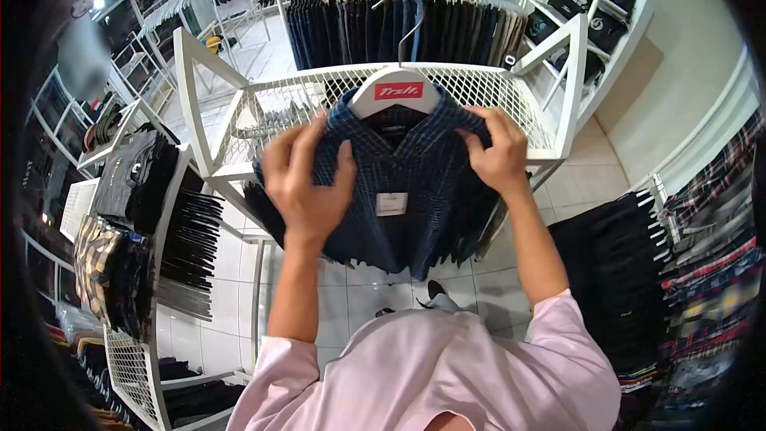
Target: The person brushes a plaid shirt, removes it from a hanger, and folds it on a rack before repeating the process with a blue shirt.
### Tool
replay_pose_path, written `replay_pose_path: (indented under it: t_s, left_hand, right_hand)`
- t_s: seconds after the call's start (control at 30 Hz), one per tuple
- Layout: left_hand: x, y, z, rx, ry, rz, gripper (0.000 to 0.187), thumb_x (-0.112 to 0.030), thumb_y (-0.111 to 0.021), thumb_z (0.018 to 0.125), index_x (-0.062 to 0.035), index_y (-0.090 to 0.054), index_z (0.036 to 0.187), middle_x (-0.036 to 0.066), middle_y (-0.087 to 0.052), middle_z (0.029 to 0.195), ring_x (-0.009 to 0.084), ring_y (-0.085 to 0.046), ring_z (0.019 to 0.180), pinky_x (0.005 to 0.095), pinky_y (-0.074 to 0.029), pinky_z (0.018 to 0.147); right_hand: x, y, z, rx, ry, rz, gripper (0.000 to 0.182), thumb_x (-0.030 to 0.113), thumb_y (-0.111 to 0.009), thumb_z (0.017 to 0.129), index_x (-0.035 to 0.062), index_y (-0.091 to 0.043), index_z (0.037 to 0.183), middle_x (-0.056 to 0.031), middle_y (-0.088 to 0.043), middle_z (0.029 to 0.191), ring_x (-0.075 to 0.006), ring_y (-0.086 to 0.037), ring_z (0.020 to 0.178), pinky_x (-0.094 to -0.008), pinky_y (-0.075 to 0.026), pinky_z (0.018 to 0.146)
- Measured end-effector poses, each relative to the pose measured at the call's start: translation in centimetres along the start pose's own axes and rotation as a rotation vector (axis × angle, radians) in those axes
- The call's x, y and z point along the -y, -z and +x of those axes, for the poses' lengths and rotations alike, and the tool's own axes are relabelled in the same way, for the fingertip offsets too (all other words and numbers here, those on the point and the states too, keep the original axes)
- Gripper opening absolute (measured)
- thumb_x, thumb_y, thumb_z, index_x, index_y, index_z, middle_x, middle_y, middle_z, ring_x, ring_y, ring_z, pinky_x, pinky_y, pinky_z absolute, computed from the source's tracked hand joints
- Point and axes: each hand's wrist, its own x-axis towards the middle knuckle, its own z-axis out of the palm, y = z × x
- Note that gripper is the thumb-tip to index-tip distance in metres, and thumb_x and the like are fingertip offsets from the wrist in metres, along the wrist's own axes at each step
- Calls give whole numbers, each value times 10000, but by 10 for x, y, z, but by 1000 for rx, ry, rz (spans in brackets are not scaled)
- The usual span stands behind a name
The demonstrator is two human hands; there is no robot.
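A dark blue checked shirt (435, 183) hangs on a white hanger (367, 100) with a red label, its metal hook pointing up. A small white tag (391, 204) shows on the shirt's front. My left hand (307, 179), slightly blurred, is over the shirt's shoulder on the left, fingers spread and curved. On the other shoulder, my right hand (499, 152) pinches the fabric near the collar between thumb and fingers.
Behind the shirt is a white mesh rack (319, 76). A rail of dark trousers (359, 28) hangs beyond it. Folded clothes (132, 183) lie on a shelf at left. Black garments (610, 279) and checked shirts (710, 271) hang at right. Caps (606, 28) sit on shelves at upper right.
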Motion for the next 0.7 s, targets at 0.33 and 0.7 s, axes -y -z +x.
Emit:
replay_pose_path:
  t_s: [0.33, 0.7]
  left_hand:
    - [81, 22, 62, -141, 91, 450, 663, -644, -922, 617, -57, -645, 751, 54, -619, 681, 190, -619, 631, 344, -477, 543]
    - [183, -36, 257, 270, 151, 453, 835, -839, -637, 817, -11, -734, 774, 86, -641, 611, 191, -637, 546, 355, -518, 569]
  right_hand:
    - [-14, 18, 80, 325, -232, -256, 538, 549, -748, 906, 17, -674, 925, -195, -673, 680, -413, -688, 660, -476, -534, 622]
    - [-121, -39, 269, 494, -109, -91, 699, 692, -634, 932, 4, -748, 888, -159, -682, 714, -250, -655, 663, -398, -519, 679]
